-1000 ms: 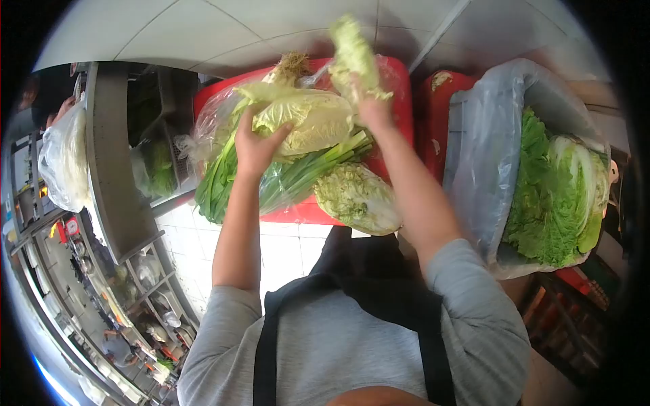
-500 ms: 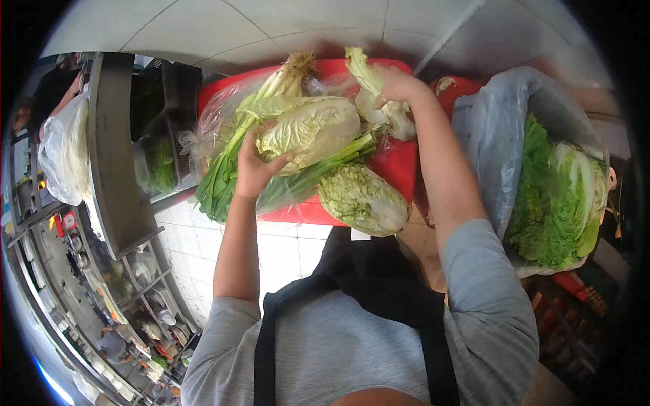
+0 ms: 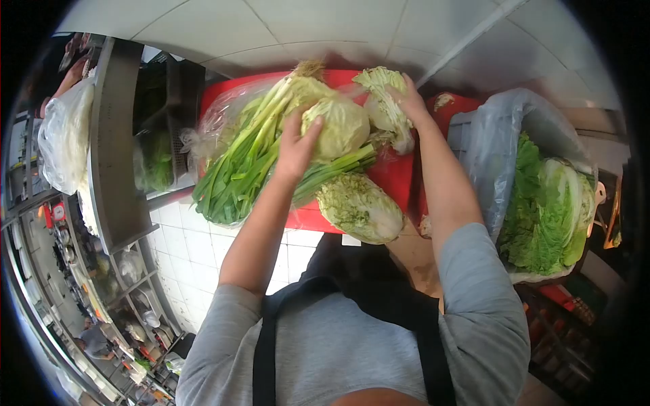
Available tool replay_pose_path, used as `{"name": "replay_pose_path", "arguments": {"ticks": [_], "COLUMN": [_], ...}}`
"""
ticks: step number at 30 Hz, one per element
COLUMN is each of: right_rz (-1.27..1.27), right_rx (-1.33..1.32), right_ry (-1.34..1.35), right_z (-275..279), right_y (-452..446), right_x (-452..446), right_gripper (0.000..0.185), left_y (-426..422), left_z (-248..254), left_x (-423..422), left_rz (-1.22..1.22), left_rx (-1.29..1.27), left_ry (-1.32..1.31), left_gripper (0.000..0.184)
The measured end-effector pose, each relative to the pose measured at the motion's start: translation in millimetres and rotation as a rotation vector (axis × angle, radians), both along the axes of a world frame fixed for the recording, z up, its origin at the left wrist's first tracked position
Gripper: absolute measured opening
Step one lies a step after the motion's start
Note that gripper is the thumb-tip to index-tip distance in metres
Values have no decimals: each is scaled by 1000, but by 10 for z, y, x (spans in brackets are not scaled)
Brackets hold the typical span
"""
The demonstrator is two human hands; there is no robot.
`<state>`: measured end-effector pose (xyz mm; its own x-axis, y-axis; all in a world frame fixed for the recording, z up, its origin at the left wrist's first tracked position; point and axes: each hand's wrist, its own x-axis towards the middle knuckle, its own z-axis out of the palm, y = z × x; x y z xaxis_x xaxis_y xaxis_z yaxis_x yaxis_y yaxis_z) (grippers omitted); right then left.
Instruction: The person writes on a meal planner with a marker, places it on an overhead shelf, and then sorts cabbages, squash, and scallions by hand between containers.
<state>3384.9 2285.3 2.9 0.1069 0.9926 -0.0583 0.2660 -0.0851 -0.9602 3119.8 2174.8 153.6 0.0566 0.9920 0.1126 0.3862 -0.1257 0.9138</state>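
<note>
My left hand (image 3: pixel 296 147) is closed on the near-left side of a pale napa cabbage (image 3: pixel 344 127), its thumb lying over the top. Green onions (image 3: pixel 254 155) with roots at the far end lie to the left of that hand, partly in a clear plastic bag (image 3: pixel 220 111). At the far right of the red board (image 3: pixel 399 169), my right hand (image 3: pixel 410 107) grips a smaller, ragged cabbage piece (image 3: pixel 387 95) from its right side; some fingers are hidden behind it. Another napa cabbage (image 3: pixel 361 208) rests at the board's near edge, touched by neither hand.
To the right stands a plastic-lined bin (image 3: pixel 491 162) with cabbage and green leaves (image 3: pixel 545 216) in it. A dark crate (image 3: pixel 183 108) and a metal shelf edge (image 3: pixel 120 155) are on the left. The tiled wall (image 3: pixel 325 24) closes off the far side.
My left hand has moved right with the cabbage, which has turned end-on, and more green onions show. The piece in my right hand has tilted, and the camera view has shifted slightly.
</note>
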Motion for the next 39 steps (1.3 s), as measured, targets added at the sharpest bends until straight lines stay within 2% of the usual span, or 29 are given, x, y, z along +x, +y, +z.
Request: {"name": "replay_pose_path", "arguments": {"ticks": [2, 5, 6, 7, 9, 10, 12, 15, 16, 17, 20, 22, 23, 24, 25, 27, 28, 29, 31, 33, 35, 36, 38, 39], "right_rz": [-93, -205, -209, -183, -138, -145, -153, -8, 103, 162, 40, -22, 19, 110, 200, 94, 40, 24, -2, 72, 217, 226, 203, 177], "right_rx": [-69, 76, 158, 135, 85, 6, -150, -53, 5, 15, 111, 214, 224, 54, -121, -14, 46, 133, 316, 314, 401, 524, 688, 714], "right_ry": [459, -125, -240, -163, -3, 224, 680, 365, 430, 197, -237, -623, -588, -359, -135, -443, -592, -594, -283, -4, 95, -21, -184, -241], "right_z": [-179, -18, 137, 163, 146, 110, -2, -332, -316, -300, -38, 48, 10, -44, -35, 44, 169, 519, 789, 1112, 1470, 1587, 1726, 1755], "right_y": [28, -26, -144, -139, -145, -149, -130, -128, -134, -116, -189, -162, -108, -25, 64, 127, 123, 23, 2, -145, -419, -518, -624, -633], "right_x": [34, 116, 107, 96, 76, 81, 62, -82, -223, -356, -403, -315, -247, -176, -130, -37, -35, -47, -175, -493, -792, -905, -1033, -1049], "right_gripper": [96, 88, 82, 79, 72, 64, 51, 34, 26, 27, 27, 28, 29, 32, 36, 41, 44, 43, 37, 35, 36, 38, 39, 39], "left_y": [65, 189, 202, 240, 304, 332, 371, 339, 266, 199, 165, 171, 177, 244, 319, 443, 512, 559, 625, 663, 789, 734, 780, 820], "left_z": [151, 211, 233, 259, 206, 182, 178, 109, 121, 124, 75, 129, 173, 215, 263, 348, 378, 382, 317, 156, -82, 112, 114, 16], "left_x": [221, 354, 363, 343, 278, 252, 203, 193, 210, 227, 164, 193, 185, 146, 105, 34, -3, -30, -29, 19, 39, 135, 229, 213], "left_rz": [14, 16, 1, -12, -32, -48, -58, -60, -40, -19, -40, -15, 4, -79, -119, -200, -290, -310, -338, -236, -242, -205, -223, -278], "left_rx": [62, 72, 48, 23, -19, -38, -69, 31, 67, 98, 26, 49, 59, 32, -30, -146, -163, -164, -155, -331, -183, -176, -211, -29], "left_ry": [164, 277, 283, 292, 82, -22, -57, 45, 44, 42, -48, 113, 194, 165, 171, 179, 220, 156, 31, -299, -267, -280, -344, -100], "left_gripper": [48, 52, 51, 51, 49, 48, 45, 40, 39, 38, 41, 45, 47, 59, 62, 68, 79, 77, 74, 65, 59, 59, 56, 53]}}
